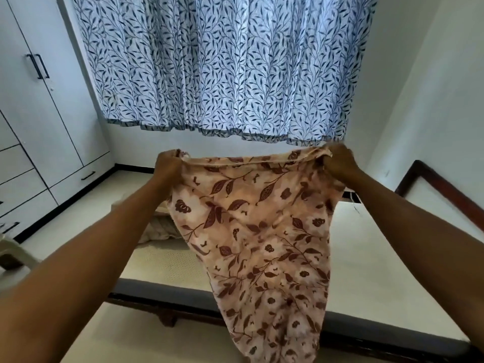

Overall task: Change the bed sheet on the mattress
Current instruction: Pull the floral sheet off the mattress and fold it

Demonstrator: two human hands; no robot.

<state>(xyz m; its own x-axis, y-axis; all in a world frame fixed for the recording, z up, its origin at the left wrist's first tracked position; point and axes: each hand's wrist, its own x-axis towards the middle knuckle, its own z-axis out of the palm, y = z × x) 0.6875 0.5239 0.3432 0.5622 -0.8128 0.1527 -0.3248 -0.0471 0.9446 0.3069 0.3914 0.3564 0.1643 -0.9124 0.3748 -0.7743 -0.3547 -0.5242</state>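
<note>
- Left hand (167,167) and right hand (337,163) grip the top edge of a floral bed sheet (262,231), stretched between them.
- Below the hands, the sheet hangs over a bare mattress (366,258).
- Above them hangs a leaf-print curtain (222,66); a wardrobe (39,113) stands left of the left hand.

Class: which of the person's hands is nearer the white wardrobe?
Left. The left hand grips the floral sheet by its top edge on the side toward the wardrobe; the right hand grips the opposite end, farther away.
</note>
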